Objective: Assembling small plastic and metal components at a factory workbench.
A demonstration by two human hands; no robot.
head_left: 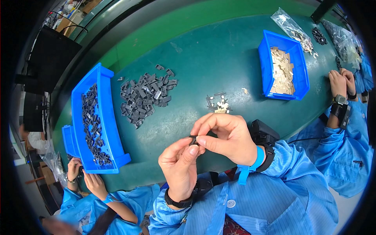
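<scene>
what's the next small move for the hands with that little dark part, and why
Probably press the small dark part together between the fingertips. Both the left hand and right hand already pinch it above the green table, and neither hand is free to reach for the small pile of metal clips or the grey pile.

- A dark green worktable (203,62) fills most of the view, its top scuffed and shiny under bright overhead light.
- A lighter green strip (156,35) runs along its far edge.
- A dark monitor (51,58) stands at the far left.
</scene>
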